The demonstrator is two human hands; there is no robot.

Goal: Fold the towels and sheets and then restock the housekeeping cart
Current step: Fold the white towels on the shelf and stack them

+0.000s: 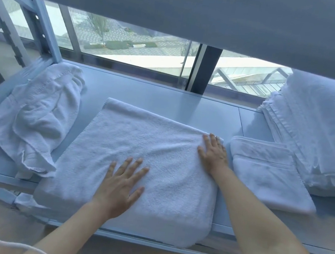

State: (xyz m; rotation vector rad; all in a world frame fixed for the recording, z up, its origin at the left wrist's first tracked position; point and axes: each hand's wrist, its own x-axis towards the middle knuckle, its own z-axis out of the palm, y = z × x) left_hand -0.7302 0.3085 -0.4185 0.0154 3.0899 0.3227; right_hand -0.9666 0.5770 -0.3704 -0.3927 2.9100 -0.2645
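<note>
A white terry towel (138, 144) lies spread flat on the pale ledge (166, 96) under the window, its near end hanging over the front edge. My left hand (123, 183) presses flat on the towel's near middle, fingers straight and spread. My right hand (214, 151) lies flat on the towel's far right corner, fingers straight. Neither hand grips the cloth.
A crumpled white cloth (37, 116) lies at the left end of the ledge. A small folded towel (268, 174) sits to the right, and a tall stack of folded white linen (322, 132) stands behind it. A grey roller blind (180, 2) hangs overhead.
</note>
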